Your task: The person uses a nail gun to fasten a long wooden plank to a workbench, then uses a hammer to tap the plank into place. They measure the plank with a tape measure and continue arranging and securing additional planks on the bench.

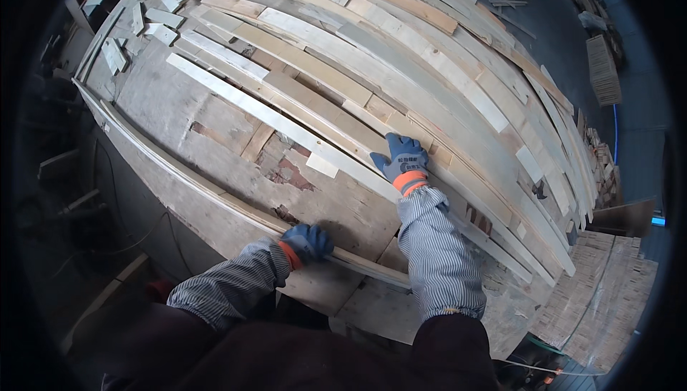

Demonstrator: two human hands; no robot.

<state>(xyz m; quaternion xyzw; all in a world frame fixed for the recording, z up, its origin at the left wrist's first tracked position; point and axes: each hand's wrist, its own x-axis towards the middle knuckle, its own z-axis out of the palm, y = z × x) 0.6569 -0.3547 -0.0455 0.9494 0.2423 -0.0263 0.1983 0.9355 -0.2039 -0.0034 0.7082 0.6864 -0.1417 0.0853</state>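
Note:
My left hand [308,243], in a blue work glove with an orange cuff, is closed over a long narrow wooden strip [207,192] along the table's near edge. Its fingertips are partly hidden. Farther in and to the right, my right hand [405,158], gloved the same way, lies on the wooden strips laid side by side, thumb and fingers apart. Just left of it a pale, straight wooden strip [279,122] runs toward the far left. Beyond the hand a wider row of wooden strips [429,83] covers the table.
The worn wooden table [164,108] has a torn, reddish patch [288,174] in its surface. Short offcuts [163,26] lie at the far left. A strapped stack of wood [590,294] stands by the right corner. More wood pieces [605,69] are piled on the floor beyond.

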